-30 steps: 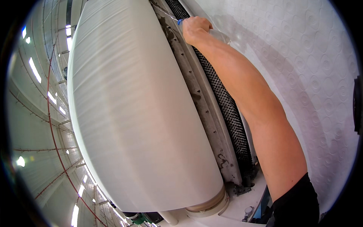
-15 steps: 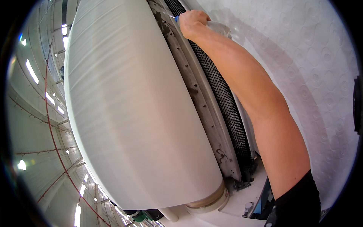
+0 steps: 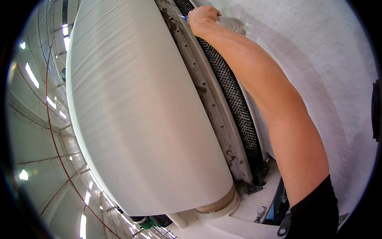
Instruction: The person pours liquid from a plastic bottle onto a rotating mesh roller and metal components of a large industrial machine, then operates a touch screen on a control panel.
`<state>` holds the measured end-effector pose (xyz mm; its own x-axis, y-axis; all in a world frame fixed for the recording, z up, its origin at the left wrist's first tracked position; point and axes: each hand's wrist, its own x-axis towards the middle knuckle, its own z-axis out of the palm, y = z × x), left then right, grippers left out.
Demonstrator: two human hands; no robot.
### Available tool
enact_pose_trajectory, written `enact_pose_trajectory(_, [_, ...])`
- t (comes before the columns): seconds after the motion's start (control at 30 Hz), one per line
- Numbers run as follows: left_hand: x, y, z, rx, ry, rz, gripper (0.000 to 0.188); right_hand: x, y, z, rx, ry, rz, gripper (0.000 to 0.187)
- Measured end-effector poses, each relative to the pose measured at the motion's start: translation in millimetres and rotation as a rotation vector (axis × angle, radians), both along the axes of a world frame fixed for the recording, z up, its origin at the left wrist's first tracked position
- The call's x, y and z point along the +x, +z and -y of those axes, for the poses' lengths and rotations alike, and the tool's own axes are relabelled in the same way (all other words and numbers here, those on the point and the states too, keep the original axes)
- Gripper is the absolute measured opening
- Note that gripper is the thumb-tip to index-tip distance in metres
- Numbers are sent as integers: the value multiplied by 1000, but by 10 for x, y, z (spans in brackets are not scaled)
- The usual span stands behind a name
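Observation:
My right hand (image 3: 203, 19) is closed around a clear plastic bottle (image 3: 234, 24) with a blue tip, at the top of the view. A thin pale streak, perhaps liquid, runs leftward from the blue tip. Below the hand stretches a long black brush strip (image 3: 229, 83) with dense bristles. Alongside it lies a grey metal bar (image 3: 211, 103) with wet, dark patches and small holes. Most of the bottle is hidden by my hand and wrist. My left hand is out of view.
A large white fabric-covered roller (image 3: 147, 111) fills the left and middle. White quilted-looking material (image 3: 330, 71) hangs at the right. Near the roller's lower end are a pale machine frame (image 3: 223, 225) and a metal knob (image 3: 260, 212). A red line (image 3: 51, 131) crosses the far left.
My right hand remains on the bottle near the brush strip, shifted very slightly left. The bottle's visible body has moved a little to the right. The whole view has shifted slightly.

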<state>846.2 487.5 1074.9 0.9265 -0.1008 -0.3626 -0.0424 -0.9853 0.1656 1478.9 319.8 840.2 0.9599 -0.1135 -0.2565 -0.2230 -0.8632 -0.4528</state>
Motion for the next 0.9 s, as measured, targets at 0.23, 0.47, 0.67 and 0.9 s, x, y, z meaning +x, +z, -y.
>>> enact_pose_trajectory(0.23, [-75,98,4,6,-7,-5,17,-122,32,-45,-64,43,17,35])
enact_pose_trajectory(0.47, [-85,160,1,1,-18,-21,17,-143,31,-48,-113,147,-17,34])
enact_pose_trajectory(0.67, [-107,208,3,4,-19,-22,17,-159,87,0,-73,91,-2,34])
enact_pose_trajectory(0.9, [-128,280,25,10,-14,-31,17,-190,139,93,-98,157,4,39])
